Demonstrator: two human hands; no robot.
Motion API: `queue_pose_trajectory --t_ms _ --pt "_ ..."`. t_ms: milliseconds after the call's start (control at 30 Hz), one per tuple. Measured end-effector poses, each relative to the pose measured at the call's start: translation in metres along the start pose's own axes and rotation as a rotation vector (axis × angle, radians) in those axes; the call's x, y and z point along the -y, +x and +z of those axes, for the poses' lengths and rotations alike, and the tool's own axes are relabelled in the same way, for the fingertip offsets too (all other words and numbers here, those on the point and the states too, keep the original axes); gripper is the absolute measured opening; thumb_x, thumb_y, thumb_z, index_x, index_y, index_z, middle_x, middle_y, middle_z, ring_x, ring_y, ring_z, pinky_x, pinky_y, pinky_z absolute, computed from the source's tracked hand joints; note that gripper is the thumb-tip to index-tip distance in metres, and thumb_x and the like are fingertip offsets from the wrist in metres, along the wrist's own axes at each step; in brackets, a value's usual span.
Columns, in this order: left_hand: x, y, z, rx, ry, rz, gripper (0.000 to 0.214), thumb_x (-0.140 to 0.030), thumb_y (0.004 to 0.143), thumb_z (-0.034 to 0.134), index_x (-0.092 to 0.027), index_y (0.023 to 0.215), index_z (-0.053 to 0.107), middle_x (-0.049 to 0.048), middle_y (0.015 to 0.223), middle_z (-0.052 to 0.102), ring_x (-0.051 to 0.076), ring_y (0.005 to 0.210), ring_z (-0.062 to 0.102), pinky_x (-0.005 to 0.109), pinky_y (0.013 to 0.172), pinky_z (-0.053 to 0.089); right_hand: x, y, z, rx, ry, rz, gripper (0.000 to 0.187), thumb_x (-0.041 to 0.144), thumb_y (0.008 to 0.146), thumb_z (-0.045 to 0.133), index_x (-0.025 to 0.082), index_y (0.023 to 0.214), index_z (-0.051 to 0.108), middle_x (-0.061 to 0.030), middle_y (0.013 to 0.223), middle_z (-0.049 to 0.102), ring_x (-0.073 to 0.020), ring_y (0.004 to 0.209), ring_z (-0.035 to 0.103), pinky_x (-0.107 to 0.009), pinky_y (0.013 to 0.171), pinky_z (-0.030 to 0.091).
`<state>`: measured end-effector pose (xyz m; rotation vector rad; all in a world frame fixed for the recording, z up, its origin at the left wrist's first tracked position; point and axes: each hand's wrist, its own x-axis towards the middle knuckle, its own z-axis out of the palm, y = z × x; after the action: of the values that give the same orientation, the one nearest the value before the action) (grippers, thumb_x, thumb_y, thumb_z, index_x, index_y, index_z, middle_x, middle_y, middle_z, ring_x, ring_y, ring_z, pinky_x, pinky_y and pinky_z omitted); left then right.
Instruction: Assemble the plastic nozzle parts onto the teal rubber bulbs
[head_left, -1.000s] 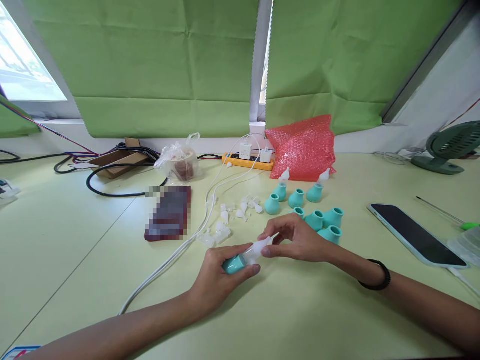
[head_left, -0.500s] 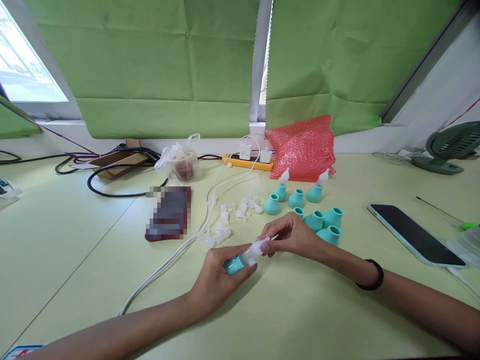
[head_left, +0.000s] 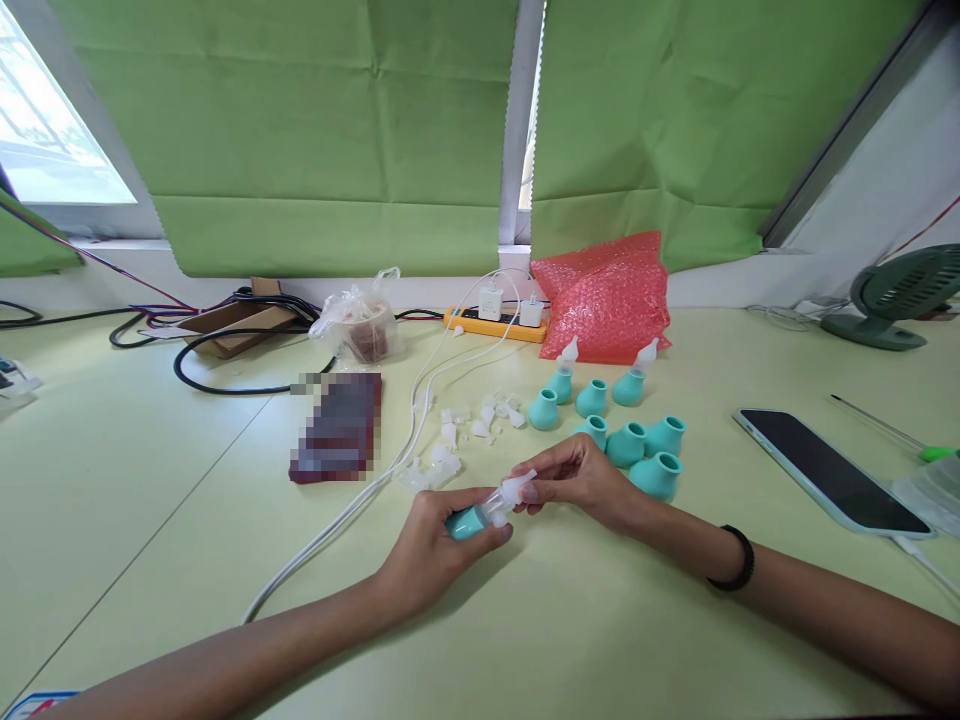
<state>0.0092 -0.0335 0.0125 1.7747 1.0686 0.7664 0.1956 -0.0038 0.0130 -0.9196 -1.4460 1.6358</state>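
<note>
My left hand (head_left: 429,545) is wrapped round the teal bulb (head_left: 466,524) of a nasal aspirator, which points up to the right. A clear collar joins the bulb to a white nozzle tip (head_left: 517,488). Thumb and fingers of my right hand (head_left: 574,478) pinch that tip from the right side. Beyond my right hand stand several open-mouthed teal bulbs (head_left: 627,442). Two aspirators with tips fitted (head_left: 631,380) stand near the back. Loose white and clear plastic parts (head_left: 442,466) lie scattered ahead of my left hand.
A red bubble-wrap bag (head_left: 606,305) and an orange power strip (head_left: 480,325) are at the back. White cables (head_left: 375,487) run along the left of the parts. A phone (head_left: 832,470), a screwdriver (head_left: 881,422) and a fan (head_left: 892,300) are at right.
My right hand and forearm have shifted slightly down and left, uncovering more of the bulbs behind. Both hands keep hold of the same aspirator.
</note>
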Motion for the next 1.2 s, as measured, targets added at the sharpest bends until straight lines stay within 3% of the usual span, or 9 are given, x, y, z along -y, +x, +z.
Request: queue_pose_trajectory --t_ms 267,467,767,1067,1200 --pt "-0.001 0.002 -0.003 0.077 -0.044 -0.083 0.024 -0.032 0.069 0.060 -0.014 0.083 0.067 -0.0043 0.053 0.044 0.008 0.049 0.030 0.019 0.044 0.024 0.003 0.000 -0.006 0.069 -0.069 -0.038 0.020 0.016 0.052 0.074 0.012 0.070 0.066 -0.0038 0.066 0.068 -0.0124 0.061 0.065 -0.020 0.059 0.052" --pt "0.000 -0.001 0.000 0.078 0.016 0.007 0.021 -0.029 0.074 0.055 -0.016 0.086 0.066 -0.0035 0.062 0.050 0.009 0.057 0.033 0.020 0.052 0.028 0.006 -0.002 -0.006 0.072 -0.147 0.032 0.026 0.024 0.049 0.076 0.010 0.067 0.064 -0.0043 0.059 0.067 -0.0125 0.052 0.063 -0.020 0.051 0.051" --pt "0.003 -0.001 0.002 0.044 0.089 0.055 0.025 -0.031 0.077 0.051 -0.015 0.088 0.066 -0.0029 0.061 0.053 0.010 0.055 0.036 0.019 0.051 0.031 0.005 0.000 -0.007 0.096 -0.179 0.071 0.026 0.030 0.049 0.076 0.011 0.058 0.061 0.0021 0.044 0.059 -0.0072 0.037 0.055 -0.015 0.040 0.043" --pt "0.003 -0.003 0.001 0.060 0.171 0.163 0.025 -0.030 0.078 0.052 -0.017 0.094 0.065 -0.0010 0.065 0.058 0.011 0.057 0.043 0.020 0.055 0.035 0.010 -0.002 -0.007 0.124 -0.231 0.071 0.018 0.026 0.054 0.073 0.012 0.064 0.067 -0.0009 0.057 0.065 -0.0063 0.044 0.055 -0.015 0.043 0.044" --pt "0.004 -0.004 0.002 0.038 0.195 0.170 0.024 -0.031 0.077 0.052 -0.017 0.092 0.065 0.0000 0.066 0.060 0.011 0.057 0.045 0.020 0.055 0.036 0.011 -0.002 -0.008 0.126 -0.295 0.017 0.019 0.026 0.054 0.073 0.014 0.067 0.069 -0.0040 0.065 0.067 -0.0137 0.064 0.062 -0.019 0.051 0.047"
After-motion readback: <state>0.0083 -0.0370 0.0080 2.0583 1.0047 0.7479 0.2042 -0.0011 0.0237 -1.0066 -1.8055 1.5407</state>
